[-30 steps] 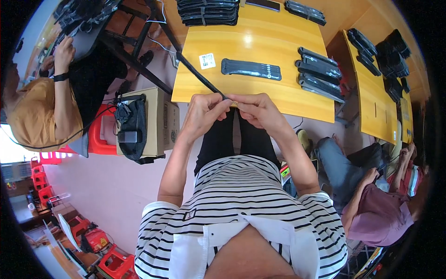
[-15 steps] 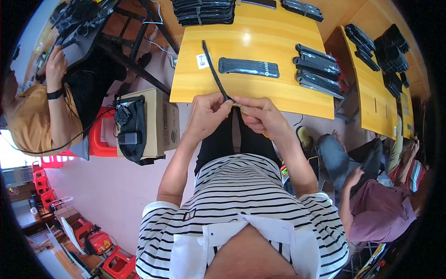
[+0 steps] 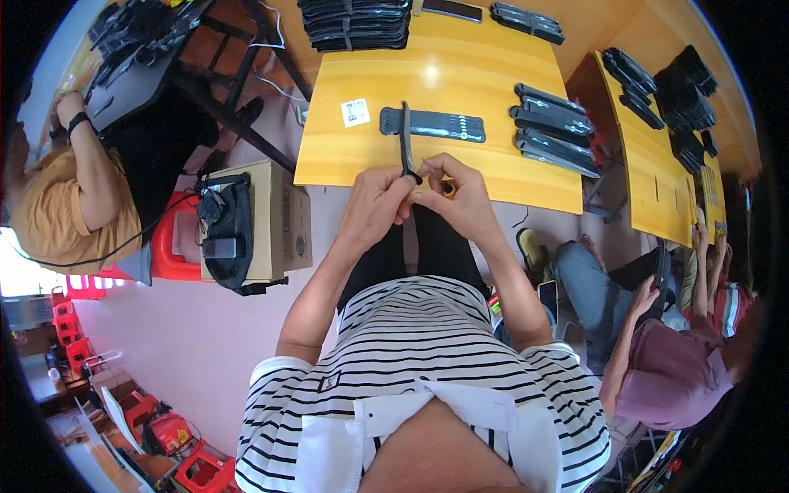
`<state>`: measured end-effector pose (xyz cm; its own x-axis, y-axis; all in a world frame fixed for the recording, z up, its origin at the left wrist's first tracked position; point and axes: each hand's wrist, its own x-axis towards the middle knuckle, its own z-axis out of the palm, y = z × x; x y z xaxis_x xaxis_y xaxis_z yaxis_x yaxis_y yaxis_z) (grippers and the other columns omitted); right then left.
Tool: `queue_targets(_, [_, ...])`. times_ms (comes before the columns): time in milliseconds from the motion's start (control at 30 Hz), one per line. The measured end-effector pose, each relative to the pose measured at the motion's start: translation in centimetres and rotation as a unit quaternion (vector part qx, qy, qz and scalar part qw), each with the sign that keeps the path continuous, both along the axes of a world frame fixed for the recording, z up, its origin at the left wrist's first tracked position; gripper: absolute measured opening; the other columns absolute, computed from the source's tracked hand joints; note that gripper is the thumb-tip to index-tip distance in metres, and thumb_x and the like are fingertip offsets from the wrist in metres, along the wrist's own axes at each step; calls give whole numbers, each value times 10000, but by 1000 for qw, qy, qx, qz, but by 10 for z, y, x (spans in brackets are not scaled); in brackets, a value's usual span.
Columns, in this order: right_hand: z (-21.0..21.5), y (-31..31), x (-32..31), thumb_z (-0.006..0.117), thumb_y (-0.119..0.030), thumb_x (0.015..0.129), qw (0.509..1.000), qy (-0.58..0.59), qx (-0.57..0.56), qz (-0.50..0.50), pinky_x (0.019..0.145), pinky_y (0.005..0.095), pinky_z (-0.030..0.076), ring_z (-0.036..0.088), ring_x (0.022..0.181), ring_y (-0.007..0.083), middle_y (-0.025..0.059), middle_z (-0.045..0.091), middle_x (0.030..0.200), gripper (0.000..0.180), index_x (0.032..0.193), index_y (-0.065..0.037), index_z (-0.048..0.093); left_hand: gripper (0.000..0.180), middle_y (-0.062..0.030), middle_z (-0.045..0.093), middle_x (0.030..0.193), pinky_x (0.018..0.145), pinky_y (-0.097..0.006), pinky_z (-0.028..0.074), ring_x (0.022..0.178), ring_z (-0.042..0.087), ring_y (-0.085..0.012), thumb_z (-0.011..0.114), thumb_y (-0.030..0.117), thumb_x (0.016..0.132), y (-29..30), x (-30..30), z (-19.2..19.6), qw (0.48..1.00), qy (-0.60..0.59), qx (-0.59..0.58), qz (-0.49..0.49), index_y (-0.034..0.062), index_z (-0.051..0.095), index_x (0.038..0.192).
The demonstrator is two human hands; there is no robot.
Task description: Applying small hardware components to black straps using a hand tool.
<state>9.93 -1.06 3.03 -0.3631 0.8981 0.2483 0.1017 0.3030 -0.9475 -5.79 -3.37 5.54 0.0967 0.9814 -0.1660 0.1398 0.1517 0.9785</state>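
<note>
My left hand [image 3: 371,205] is closed on the lower end of a narrow black strap [image 3: 405,140], pinched between thumb and fingers. The strap stands up from the hand and crosses in front of a flat pack of black straps [image 3: 448,126] on the table. My right hand [image 3: 463,204] is close beside the strap's lower end, its fingers curled. An orange-yellow loop, apparently the handle of a small tool [image 3: 449,190], shows within that hand; the rest is hidden. Whether the right fingertips touch the strap I cannot tell.
The yellow wooden table [image 3: 329,160] holds a white label [image 3: 355,112], bundled black straps [image 3: 555,127] at right and a tall stack [image 3: 353,25] at back left. A cardboard box [image 3: 275,222] stands left. Co-workers sit on both sides; a second table [image 3: 649,181] is at right.
The strap has swung from leaning left to nearly upright, now overlapping the flat pack. My right hand has turned, its fingers lifting and the orange-yellow loop coming into clearer view.
</note>
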Motion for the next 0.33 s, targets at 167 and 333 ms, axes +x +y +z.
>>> queue_targets(167, [8,8,12,600,-148,822,996,-10,4,88,525,247,374,426,585,91,18,477,655,200,778,26,511,276,-19,487,506,417,-210,375,429,464,-89,484,205,829,3,3,-2,995,-72,-44,-47,30,512,617])
queue_targets(333, [0,12,29,582,-175,846,945,132,-273,119,527,229,383,461,600,102,17,477,636,144,755,-64,562,298,-18,481,513,415,-189,339,438,462,-85,466,255,855,5,15,-5,986,-142,-40,-79,57,510,637])
